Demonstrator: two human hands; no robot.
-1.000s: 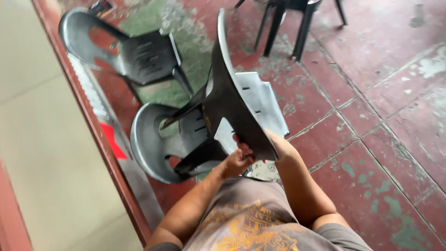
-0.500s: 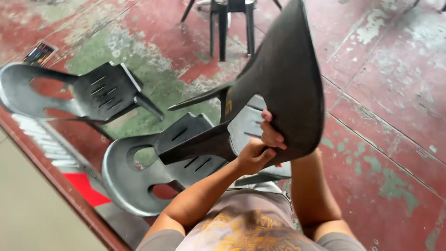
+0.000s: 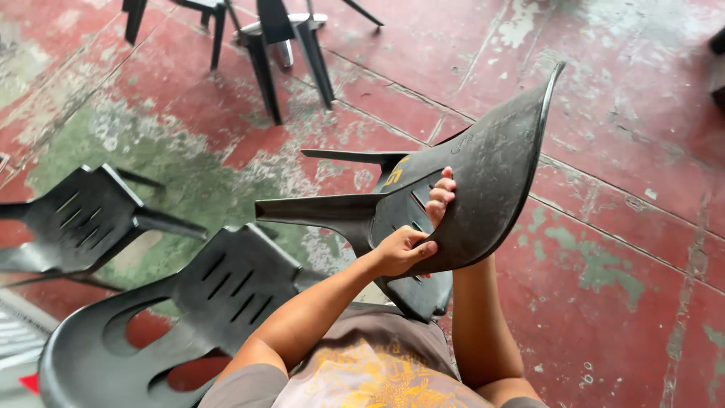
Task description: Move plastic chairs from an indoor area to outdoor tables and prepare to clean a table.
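A black plastic chair [image 3: 483, 181] is held up off the floor [image 3: 619, 249], tipped on its side so that its back rises toward the upper right and two of its legs stick out to the left. The left hand [image 3: 404, 251] grips the lower edge of the chair's shell, its fingers [image 3: 423, 249] clenched on the rim, with the thumb side toward the camera. The right hand [image 3: 440, 198] reaches up from behind; only its fingers show, curled over the inner edge of the shell just above the left hand, grasping the chair. So the chair's rim runs between the two hands, which sit close together.

Below and to the left, a second black chair [image 3: 189, 317] lies tipped over on the red floor, and a third one [image 3: 75, 219] lies further left. Another dark chair [image 3: 279, 38] stands upright at the top of the view.
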